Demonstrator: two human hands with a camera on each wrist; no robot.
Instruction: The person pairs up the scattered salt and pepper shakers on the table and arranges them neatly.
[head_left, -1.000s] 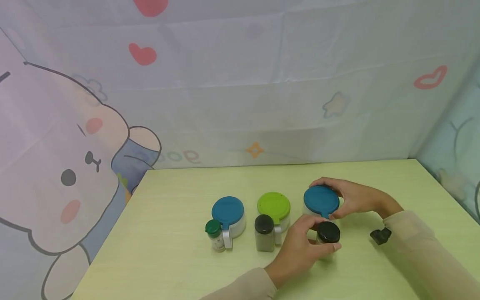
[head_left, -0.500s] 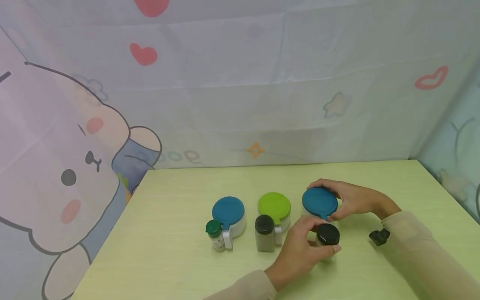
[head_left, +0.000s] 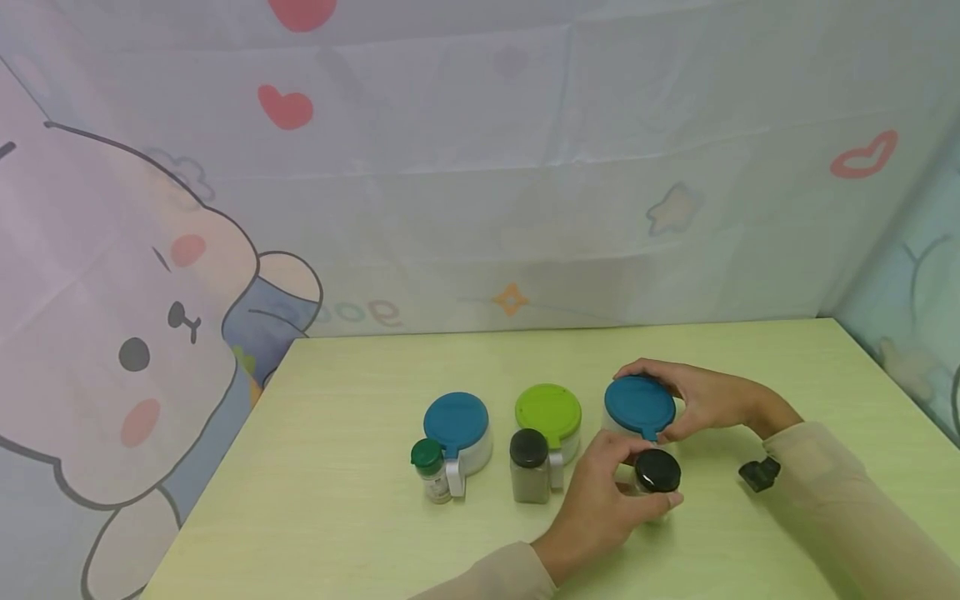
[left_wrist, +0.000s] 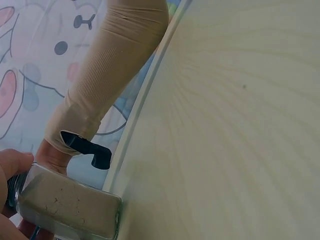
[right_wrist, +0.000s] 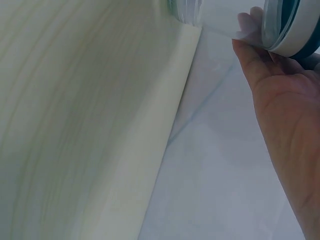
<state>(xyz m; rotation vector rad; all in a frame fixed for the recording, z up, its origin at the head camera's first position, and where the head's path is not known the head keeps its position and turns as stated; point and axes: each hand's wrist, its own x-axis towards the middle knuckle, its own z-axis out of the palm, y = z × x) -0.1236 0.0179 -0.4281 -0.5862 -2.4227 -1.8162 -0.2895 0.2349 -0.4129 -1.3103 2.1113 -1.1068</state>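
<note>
My left hand (head_left: 600,496) grips a clear spice jar with a black lid (head_left: 657,472) between thumb and fingers; in the left wrist view the jar (left_wrist: 70,202) shows a greyish-brown powder inside. Just behind it, my right hand (head_left: 701,402) holds a round canister with a blue lid (head_left: 640,405), fingers around its far side and thumb near the lid's front tab. The right wrist view shows the canister's clear wall (right_wrist: 220,17) above the table. Part of the canister's front is hidden by the left hand and the jar.
To the left stand a green-lidded canister (head_left: 548,412) with a black-lidded jar (head_left: 529,471) before it, and another blue-lidded canister (head_left: 456,422) with a small green-capped bottle (head_left: 432,475). A black wrist mount (head_left: 760,474) sits by the right sleeve. A printed cloth (head_left: 480,208) hangs behind the table.
The right hand and its blue-lidded canister have shifted slightly left, toward the green-lidded one. The jar in the left hand has moved very slightly nearer. The other containers stay put.
</note>
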